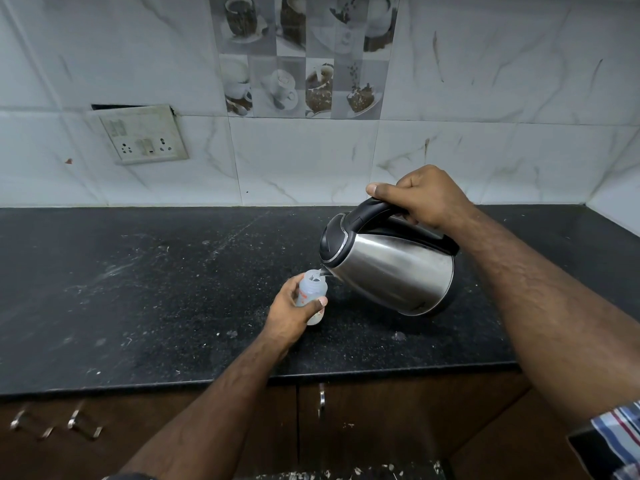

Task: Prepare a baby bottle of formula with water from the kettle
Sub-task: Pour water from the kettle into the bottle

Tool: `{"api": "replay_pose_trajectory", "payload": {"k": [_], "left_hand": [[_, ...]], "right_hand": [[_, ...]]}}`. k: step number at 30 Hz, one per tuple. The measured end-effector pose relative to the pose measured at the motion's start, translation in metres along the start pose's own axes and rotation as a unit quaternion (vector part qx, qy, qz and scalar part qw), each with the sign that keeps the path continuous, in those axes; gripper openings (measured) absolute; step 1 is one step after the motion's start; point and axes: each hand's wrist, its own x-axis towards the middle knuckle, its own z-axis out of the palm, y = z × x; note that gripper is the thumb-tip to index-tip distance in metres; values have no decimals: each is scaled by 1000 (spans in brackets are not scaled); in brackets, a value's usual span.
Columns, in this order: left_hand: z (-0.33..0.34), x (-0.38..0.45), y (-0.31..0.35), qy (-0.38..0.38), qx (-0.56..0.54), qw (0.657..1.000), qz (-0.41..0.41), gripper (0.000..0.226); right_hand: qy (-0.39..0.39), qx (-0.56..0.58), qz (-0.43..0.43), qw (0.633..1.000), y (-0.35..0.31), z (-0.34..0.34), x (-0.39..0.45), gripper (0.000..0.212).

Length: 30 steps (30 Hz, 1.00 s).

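Head view: black speckled countertop (138,289) against marble-tiled wall (485,98). Left hand (291,313) grips the baby bottle (311,292) standing on the counter; right hand (426,199) grips the tilted kettle (391,268), spout over bottle mouth.

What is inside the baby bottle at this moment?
The baby bottle is uncapped, and the kettle spout is tipped at its mouth. The left hand covers much of its side, so the fill level and any powder cannot be seen.
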Motion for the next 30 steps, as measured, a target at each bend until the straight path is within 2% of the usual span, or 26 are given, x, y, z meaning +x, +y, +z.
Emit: {"api": "replay_pose_trajectory", "payload": {"k": [12, 18, 30], "left_hand": [[0, 3, -5, 1, -8, 1000, 3, 48], [0, 3, -6, -1, -5, 1000, 3, 48], [-2, 3, -7, 4, 14, 1000, 3, 48]], "right_hand": [[0, -6, -3, 1000, 0, -1, 0, 72], [0, -4, -4, 1000, -1, 0, 0, 76], [-4, -1, -2, 1000, -5, -3, -4, 67]]}}
